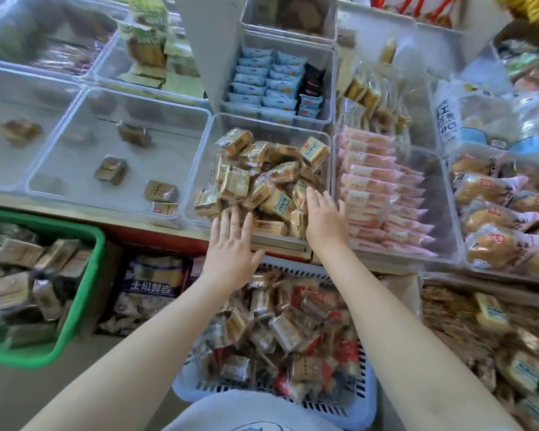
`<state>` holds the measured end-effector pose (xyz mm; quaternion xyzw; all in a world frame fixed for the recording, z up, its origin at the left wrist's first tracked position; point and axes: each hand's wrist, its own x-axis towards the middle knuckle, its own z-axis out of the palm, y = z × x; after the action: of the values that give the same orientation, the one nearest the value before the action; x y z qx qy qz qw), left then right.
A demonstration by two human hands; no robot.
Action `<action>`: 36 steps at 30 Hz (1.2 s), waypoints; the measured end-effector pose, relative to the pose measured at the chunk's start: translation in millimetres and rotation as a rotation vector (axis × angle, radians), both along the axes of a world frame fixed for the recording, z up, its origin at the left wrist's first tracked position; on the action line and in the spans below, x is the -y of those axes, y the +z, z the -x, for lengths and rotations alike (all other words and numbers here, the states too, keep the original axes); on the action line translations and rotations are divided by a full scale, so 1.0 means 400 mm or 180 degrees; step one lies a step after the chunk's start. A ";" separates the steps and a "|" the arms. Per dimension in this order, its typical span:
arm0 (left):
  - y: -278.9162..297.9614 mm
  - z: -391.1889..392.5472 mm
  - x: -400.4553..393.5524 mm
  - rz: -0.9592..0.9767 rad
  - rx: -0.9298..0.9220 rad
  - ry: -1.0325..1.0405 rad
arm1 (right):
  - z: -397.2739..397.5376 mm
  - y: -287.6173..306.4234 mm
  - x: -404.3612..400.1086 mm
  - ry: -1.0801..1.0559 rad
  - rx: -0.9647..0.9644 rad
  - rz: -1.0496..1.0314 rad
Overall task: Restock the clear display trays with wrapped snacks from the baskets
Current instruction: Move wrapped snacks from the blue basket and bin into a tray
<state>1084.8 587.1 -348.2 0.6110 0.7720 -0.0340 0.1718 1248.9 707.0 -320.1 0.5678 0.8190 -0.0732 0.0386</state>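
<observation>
A clear display tray (210,141) in the middle of the counter holds a heap of tan wrapped snacks (262,178). My left hand (231,244) is flat over the tray's front edge, fingers spread, its fingertips touching the nearest packets. My right hand (325,217) rests palm down on the right front of the heap, fingers apart, holding nothing. Below my arms a pale blue slotted basket (366,396) is full of mixed brown and red wrapped snacks (293,331). A green basket (84,293) of brown wrapped snacks stands at the left.
A nearly bare clear tray (44,169) with a few brown packets lies left of the heaped one. A tray of pink packets (383,194) sits right of it, with bread bags (495,219) beyond. Blue packets (262,82) fill a tray behind. A loose pile of snacks (479,331) lies lower right.
</observation>
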 end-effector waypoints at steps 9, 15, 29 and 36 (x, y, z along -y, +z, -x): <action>0.119 -0.104 0.013 -0.0690 0.0553 0.0071 | -0.150 0.040 0.106 -0.0271 -0.1807 -0.0242; 0.189 -0.467 -0.039 0.0235 0.1665 -0.0772 | -0.567 0.002 0.280 -0.1772 -0.1758 0.0402; 0.145 -0.911 -0.044 0.0563 0.1922 -0.0758 | -1.066 -0.123 0.205 -0.2400 -0.1274 0.0152; 0.120 -0.927 -0.022 0.0614 0.1983 -0.0361 | -1.027 -0.121 0.157 -0.2939 -0.1310 0.0197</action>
<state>1455.7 595.8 -300.3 0.6150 0.6403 0.0721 0.4546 1659.8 644.3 -368.5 0.8431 0.4706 -0.2172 -0.1432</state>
